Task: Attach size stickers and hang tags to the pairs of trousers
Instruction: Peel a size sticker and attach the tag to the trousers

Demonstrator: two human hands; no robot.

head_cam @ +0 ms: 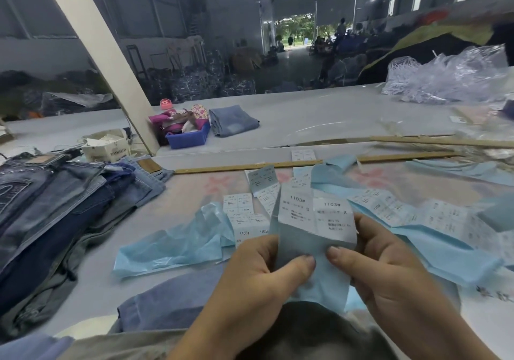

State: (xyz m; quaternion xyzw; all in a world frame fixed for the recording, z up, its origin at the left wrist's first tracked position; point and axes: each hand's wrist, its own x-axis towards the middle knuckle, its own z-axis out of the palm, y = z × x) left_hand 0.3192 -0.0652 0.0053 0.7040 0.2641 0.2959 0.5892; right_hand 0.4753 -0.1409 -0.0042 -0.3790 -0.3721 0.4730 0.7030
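Both hands hold one strip of size stickers (314,220) on light blue backing paper, up in front of me. My left hand (264,273) pinches its lower left part with the thumb on the blue backing. My right hand (386,270) pinches the right edge, thumb in front. The white stickers read 1103# and S. More sticker sheets (242,215) and torn blue backing strips (172,245) lie on the table beyond. A stack of jeans (55,206) sits at the left. A pair of blue trousers (167,309) lies just below my hands.
A cardboard box of hang tags (107,145) stands behind the jeans stack. A blue bin (189,138) and folded jeans (233,120) sit farther back by a slanted white post (111,62). Wooden slats (278,165) cross the table. Clear plastic bags (450,78) pile at the right.
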